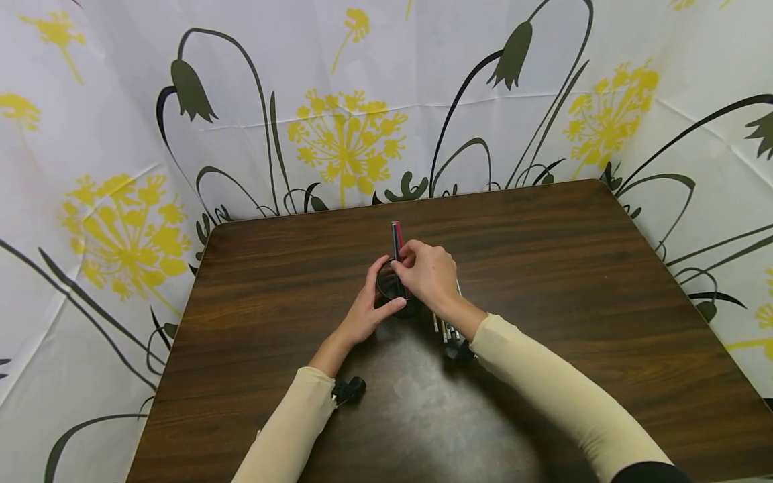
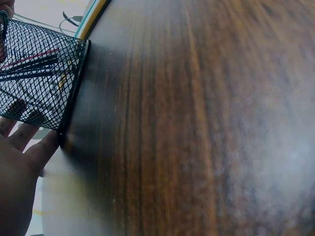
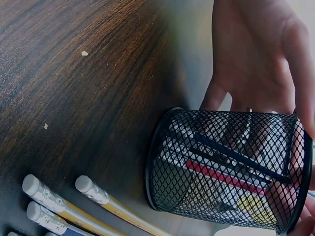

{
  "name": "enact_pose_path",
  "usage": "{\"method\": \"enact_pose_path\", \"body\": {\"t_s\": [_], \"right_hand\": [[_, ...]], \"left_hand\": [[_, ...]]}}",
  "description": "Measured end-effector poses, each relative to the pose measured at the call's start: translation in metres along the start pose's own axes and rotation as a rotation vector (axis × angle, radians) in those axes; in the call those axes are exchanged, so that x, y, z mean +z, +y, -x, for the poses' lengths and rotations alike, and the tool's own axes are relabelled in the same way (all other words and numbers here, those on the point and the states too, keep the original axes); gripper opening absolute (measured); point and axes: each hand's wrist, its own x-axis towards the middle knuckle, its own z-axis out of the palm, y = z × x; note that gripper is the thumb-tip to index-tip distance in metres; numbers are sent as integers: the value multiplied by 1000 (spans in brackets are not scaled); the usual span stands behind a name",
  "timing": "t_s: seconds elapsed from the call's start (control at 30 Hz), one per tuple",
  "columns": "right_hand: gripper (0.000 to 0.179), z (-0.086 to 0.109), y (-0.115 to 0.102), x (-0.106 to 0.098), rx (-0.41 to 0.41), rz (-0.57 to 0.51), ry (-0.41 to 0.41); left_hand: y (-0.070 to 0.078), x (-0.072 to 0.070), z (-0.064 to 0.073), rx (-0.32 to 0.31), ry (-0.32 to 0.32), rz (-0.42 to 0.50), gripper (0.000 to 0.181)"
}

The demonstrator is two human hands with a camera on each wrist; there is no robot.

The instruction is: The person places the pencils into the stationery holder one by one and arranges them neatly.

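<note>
A black mesh pencil cup stands on the wooden table. My left hand grips its left side, with the thumb near the front of the rim and the fingers around the far side. At the mouth of the cup, my right hand pinches a small bunch of slim pens, dark and pinkish-red, which stick up above the rim. Through the mesh in the right wrist view, the lower parts of the red pen and dark pens show inside the cup. Right fingertips are partly hidden behind the rim there.
Several pencils with white eraser ends lie on the table just right of the cup, partly under my right forearm. The brown table reaches back to a white curtain with yellow and grey-green flowers.
</note>
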Motion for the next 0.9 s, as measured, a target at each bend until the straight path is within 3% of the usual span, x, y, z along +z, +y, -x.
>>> {"method": "enact_pose_path", "body": {"t_s": [0.13,0.43,0.9], "right_hand": [[14,-1,1,1,-7,18,6],[12,0,0,1,-44,72,-17],[11,1,0,1,-65,126,-38]], "left_hand": [[-4,0,-1,11,3,2,78],[-37,1,-3,11,23,-33,81],[-38,1,-3,3,24,-35,82]]}}
